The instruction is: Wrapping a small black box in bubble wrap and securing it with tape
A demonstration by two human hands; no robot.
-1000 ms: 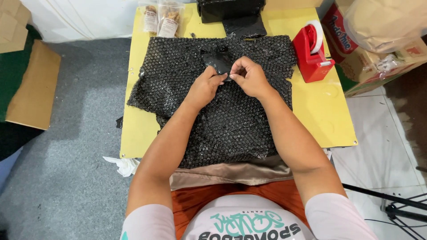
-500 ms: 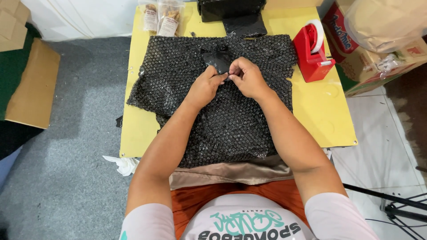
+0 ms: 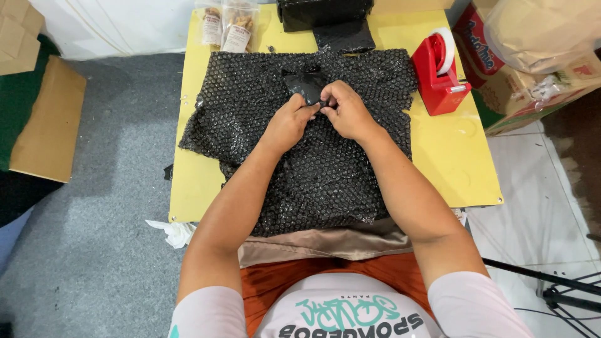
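Pinching a small black packet (image 3: pixel 305 86) between both sets of fingertips, the left hand (image 3: pixel 289 122) and right hand (image 3: pixel 346 112) are working at the middle of a black bubble wrap sheet (image 3: pixel 313 163) on the yellow table (image 3: pixel 451 156), a job probably best done by keeping the packet flat and centred.

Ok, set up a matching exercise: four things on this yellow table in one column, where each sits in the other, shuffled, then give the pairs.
Things:
1. red tape dispenser
2. black bubble wrap sheet
3. snack packets
4. small black item

Places:
A. pinched between left hand and right hand
B. far left corner of the table
C. right side of the table
D. spread across the table's middle

Pairs: 1-C, 2-D, 3-B, 4-A
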